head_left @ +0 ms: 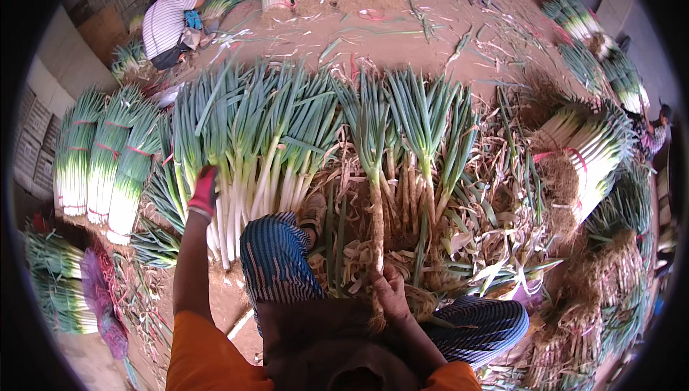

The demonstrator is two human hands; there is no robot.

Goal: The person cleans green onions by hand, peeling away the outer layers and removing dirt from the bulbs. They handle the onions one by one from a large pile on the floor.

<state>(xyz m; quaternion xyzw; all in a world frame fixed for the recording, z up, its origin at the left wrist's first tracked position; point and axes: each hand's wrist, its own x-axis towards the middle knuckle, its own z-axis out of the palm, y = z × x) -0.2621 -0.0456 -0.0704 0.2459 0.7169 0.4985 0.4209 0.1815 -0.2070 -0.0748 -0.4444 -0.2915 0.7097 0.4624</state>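
Observation:
My right hand [389,290] is closed around the root end of an unpeeled large green onion [377,222], whose stem is brown and soil-covered. Its green leaves reach away from me over the pile. My left hand [204,191], in a pink and dark glove, lies at the left side of a row of peeled green onions [247,183]. Its fingers look stretched out along the white stems, though the fingertips are hard to make out. More unpeeled green onions [427,183] lie just right of the held one, roots toward me.
Stripped husks [488,226] heap up on the right. Tied bundles [108,161] stand at the left, and another tied bundle [585,154] lies at the right. A co-worker in a striped shirt [169,28] crouches at the far left. Purple netting [104,298] lies at lower left.

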